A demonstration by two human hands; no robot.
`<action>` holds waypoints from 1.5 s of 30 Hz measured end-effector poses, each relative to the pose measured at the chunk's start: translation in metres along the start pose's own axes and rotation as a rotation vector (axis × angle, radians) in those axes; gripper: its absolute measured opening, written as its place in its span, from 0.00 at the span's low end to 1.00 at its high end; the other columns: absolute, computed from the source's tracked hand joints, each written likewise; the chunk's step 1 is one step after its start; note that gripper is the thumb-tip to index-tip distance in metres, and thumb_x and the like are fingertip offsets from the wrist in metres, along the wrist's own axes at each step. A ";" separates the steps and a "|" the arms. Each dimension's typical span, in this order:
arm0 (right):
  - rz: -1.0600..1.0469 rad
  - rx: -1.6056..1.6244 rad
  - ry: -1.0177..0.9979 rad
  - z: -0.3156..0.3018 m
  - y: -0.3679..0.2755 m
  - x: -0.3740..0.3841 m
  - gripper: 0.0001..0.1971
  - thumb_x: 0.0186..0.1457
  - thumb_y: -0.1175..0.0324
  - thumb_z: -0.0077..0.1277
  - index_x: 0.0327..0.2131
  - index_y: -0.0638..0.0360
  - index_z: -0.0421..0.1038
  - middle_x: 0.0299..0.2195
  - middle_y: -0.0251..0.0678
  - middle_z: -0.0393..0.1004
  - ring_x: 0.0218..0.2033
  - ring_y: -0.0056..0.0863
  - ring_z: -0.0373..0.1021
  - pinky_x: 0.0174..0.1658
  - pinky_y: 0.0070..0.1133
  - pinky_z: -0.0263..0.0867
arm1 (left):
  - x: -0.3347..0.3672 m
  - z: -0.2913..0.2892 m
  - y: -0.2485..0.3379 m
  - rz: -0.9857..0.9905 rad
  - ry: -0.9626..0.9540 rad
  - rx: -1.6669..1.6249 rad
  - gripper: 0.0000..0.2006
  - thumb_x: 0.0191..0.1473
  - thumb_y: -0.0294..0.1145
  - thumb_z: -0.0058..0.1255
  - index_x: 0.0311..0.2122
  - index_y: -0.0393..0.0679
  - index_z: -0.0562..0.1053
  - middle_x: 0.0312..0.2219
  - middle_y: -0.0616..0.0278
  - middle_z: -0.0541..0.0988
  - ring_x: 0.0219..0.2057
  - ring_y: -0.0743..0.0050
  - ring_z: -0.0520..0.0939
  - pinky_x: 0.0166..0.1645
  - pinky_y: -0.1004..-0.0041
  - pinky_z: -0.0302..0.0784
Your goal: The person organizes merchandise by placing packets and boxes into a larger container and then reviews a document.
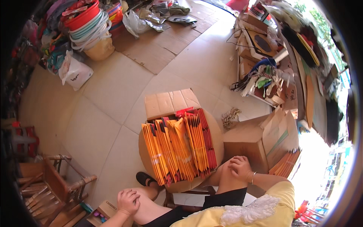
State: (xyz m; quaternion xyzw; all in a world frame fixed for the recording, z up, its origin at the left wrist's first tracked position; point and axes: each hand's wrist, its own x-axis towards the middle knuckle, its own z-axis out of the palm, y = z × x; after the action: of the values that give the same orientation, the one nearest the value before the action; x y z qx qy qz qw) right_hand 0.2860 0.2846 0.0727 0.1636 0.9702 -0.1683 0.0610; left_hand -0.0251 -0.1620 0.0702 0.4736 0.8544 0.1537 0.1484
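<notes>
My left hand (128,201) lies over my left knee, its fingers bent softly over the skin and nothing in them. On my right knee rests my right hand (240,167), also holding nothing, fingers laid over the kneecap. Between and beyond my knees, thin folded orange packets (177,149) stand on edge in tight rows, some banded with clear strips. Red packets (206,140) fill the right end of the rows. They sit on a round stool top (217,130), with a cardboard flap (172,101) raised behind them. Neither hand touches the packets.
A cardboard box (244,142) stands to the right, more orange packets (289,162) beside it. Wooden chair (56,178) lies at lower left. Stacked buckets (85,30) and a white bag (75,72) are far left. Flattened cardboard (151,53) covers floor tiles; shelves (261,49) stand far right.
</notes>
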 end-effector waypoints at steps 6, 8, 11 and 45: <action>0.079 0.147 -0.218 -0.012 -0.005 0.007 0.15 0.43 0.61 0.50 0.37 0.50 0.73 0.45 0.39 0.68 0.49 0.39 0.62 0.52 0.38 0.54 | 0.003 -0.011 -0.007 -0.133 -0.206 -0.179 0.07 0.40 0.35 0.49 0.27 0.52 0.76 0.36 0.66 0.77 0.44 0.64 0.73 0.49 0.63 0.63; 0.319 0.082 -0.229 -0.014 -0.036 -0.001 0.18 0.44 0.58 0.49 0.41 0.49 0.71 0.49 0.41 0.64 0.51 0.41 0.60 0.52 0.39 0.54 | -0.010 -0.009 0.009 -0.303 -0.245 -0.130 0.11 0.42 0.38 0.48 0.34 0.52 0.75 0.42 0.63 0.74 0.49 0.63 0.70 0.50 0.60 0.63; 0.777 0.035 -0.475 -0.025 -0.088 -0.011 0.28 0.47 0.49 0.45 0.52 0.47 0.63 0.58 0.45 0.52 0.56 0.45 0.54 0.53 0.42 0.55 | -0.032 -0.021 0.055 -0.663 -0.378 -0.071 0.20 0.46 0.44 0.47 0.46 0.54 0.70 0.53 0.59 0.64 0.57 0.59 0.59 0.54 0.55 0.60; 0.757 0.480 -0.496 -0.170 -0.353 0.091 0.25 0.54 0.50 0.44 0.43 0.65 0.70 0.32 0.41 0.75 0.32 0.33 0.73 0.30 0.26 0.69 | -0.124 -0.208 -0.133 -0.568 -0.490 -0.838 0.24 0.54 0.47 0.43 0.51 0.42 0.67 0.46 0.50 0.72 0.49 0.54 0.72 0.53 0.63 0.65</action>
State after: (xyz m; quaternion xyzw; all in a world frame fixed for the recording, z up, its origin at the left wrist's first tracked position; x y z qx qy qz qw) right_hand 0.0701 0.0564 0.3246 0.4680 0.7332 -0.3864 0.3068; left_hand -0.1467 -0.3607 0.2187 0.1475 0.7549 0.3193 0.5536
